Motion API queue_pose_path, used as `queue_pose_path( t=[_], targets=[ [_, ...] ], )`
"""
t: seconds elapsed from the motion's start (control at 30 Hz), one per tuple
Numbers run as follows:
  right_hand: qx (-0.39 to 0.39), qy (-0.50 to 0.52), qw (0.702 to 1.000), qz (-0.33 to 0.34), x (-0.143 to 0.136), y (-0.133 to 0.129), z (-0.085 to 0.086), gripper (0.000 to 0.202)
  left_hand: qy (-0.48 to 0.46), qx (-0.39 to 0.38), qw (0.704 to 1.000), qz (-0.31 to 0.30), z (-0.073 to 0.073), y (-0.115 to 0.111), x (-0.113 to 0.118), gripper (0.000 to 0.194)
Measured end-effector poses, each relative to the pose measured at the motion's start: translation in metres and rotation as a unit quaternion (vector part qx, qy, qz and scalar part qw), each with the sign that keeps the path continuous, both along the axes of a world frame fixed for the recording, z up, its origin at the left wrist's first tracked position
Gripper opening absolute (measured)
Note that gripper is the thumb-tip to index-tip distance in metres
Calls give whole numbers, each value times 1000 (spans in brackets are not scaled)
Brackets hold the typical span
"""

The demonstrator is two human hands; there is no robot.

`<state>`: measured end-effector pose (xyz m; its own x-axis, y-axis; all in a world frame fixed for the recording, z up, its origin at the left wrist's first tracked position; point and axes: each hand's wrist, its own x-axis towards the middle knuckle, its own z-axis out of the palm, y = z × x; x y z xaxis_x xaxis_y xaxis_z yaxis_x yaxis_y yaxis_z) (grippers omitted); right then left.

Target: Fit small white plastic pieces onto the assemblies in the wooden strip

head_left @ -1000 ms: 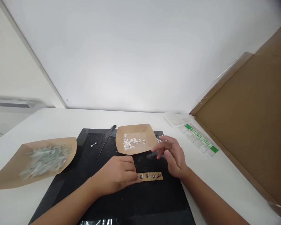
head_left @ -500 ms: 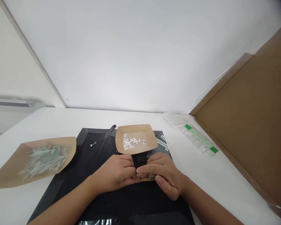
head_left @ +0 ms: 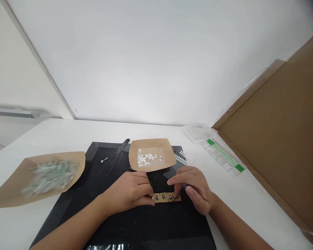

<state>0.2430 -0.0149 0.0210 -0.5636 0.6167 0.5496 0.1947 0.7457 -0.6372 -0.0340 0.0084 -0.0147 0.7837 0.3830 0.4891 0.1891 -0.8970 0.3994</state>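
A narrow tan strip (head_left: 160, 200) lies on the black board in front of me, with several small metal pieces in a row along it. My left hand (head_left: 137, 190) is closed on the strip's left end, its fingertips partly hidden. At the right end, a bent finger of my right hand (head_left: 195, 187) touches or nearly touches the last metal piece. The thumb and index finger of that hand stand apart. Behind both hands sits a brown paper tray (head_left: 169, 152) holding many small white flat pieces.
On the left, another paper tray (head_left: 13, 180) holds translucent pale-green pieces. A black curved nail file (head_left: 118, 156) and a small metal piece with a white end (head_left: 104, 160) lie on the board (head_left: 135, 225). To the right are white dot stickers (head_left: 181, 159), a green-edged packet (head_left: 225, 156) and a cardboard box (head_left: 281, 132).
My right hand has moved right along the strip and lifted its index finger and thumb off, uncovering more metal pieces. My left hand stays at the left end.
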Motion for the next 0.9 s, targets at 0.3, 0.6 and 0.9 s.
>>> queue_pose_path(
  t=[0.3,0.6,0.9],
  targets=[
    [-8,-83,996,29,1,2,-1,32,8,-23,1000,-4,0,0,0,21],
    [-19,-52,997,48,-3,2,-13,21,-16,-10,1000,-4,1,0,0,20],
    [-57,11,997,52,2,3,-21,23,-9,-9,1000,-5,3,-1,1,18]
  ],
)
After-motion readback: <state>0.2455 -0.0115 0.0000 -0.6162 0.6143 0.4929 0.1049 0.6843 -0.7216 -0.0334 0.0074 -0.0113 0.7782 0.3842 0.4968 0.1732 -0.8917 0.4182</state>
